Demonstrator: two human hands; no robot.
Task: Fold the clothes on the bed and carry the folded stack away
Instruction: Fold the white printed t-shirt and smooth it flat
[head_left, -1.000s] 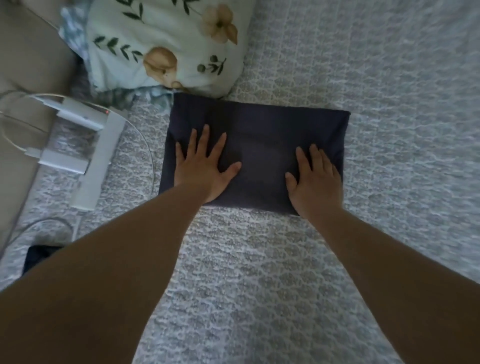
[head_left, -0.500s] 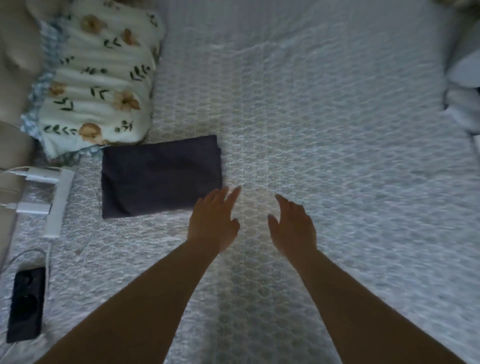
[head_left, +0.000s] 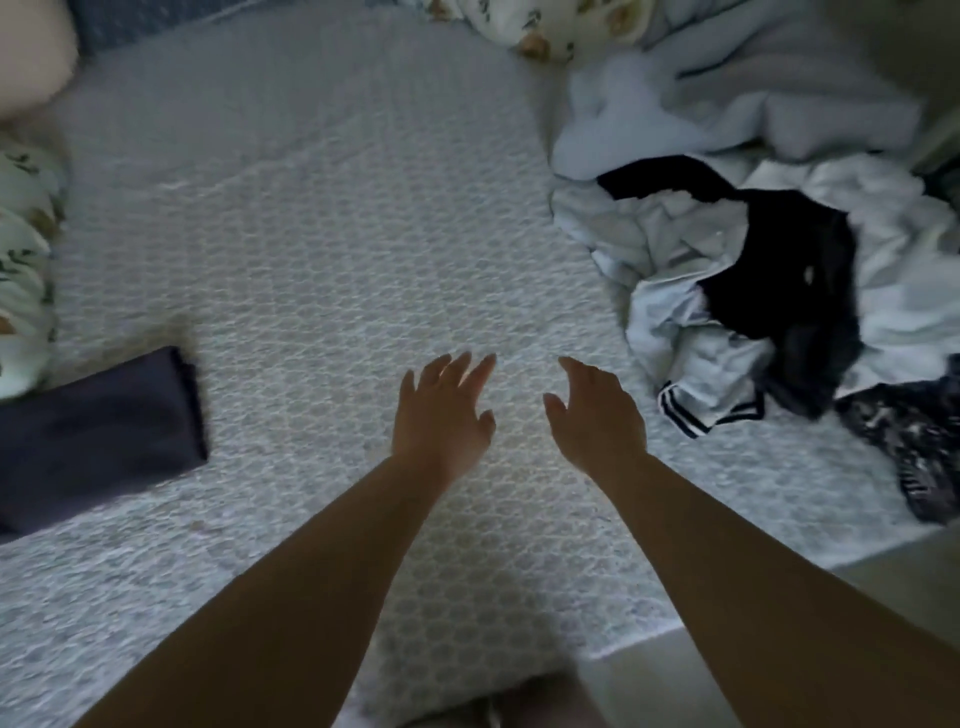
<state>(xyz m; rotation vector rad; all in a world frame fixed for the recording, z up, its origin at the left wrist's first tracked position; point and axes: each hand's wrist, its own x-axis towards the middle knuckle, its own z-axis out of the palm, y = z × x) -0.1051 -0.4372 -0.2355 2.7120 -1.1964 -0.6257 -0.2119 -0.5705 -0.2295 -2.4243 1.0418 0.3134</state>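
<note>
A folded dark navy garment (head_left: 98, 431) lies flat at the left edge of the bed. A heap of unfolded clothes sits at the right: a white garment with dark striped trim (head_left: 706, 374), a black garment (head_left: 779, 280) on top of it, and a dark patterned piece (head_left: 919, 452) at the far right. My left hand (head_left: 441, 415) and my right hand (head_left: 597, 415) hover over the bare middle of the bedspread (head_left: 322, 249), fingers relaxed, holding nothing. The right hand is a short way left of the heap.
A floral pillow (head_left: 23, 270) lies at the left above the folded garment; another (head_left: 530, 26) at the top. A pale blue blanket (head_left: 727, 98) is bunched at the upper right. The bed's near edge (head_left: 649, 644) and floor show at the bottom right.
Both hands have left the folded navy garment and moved right across the bed. The view swung right, bringing the heap of unfolded clothes into sight.
</note>
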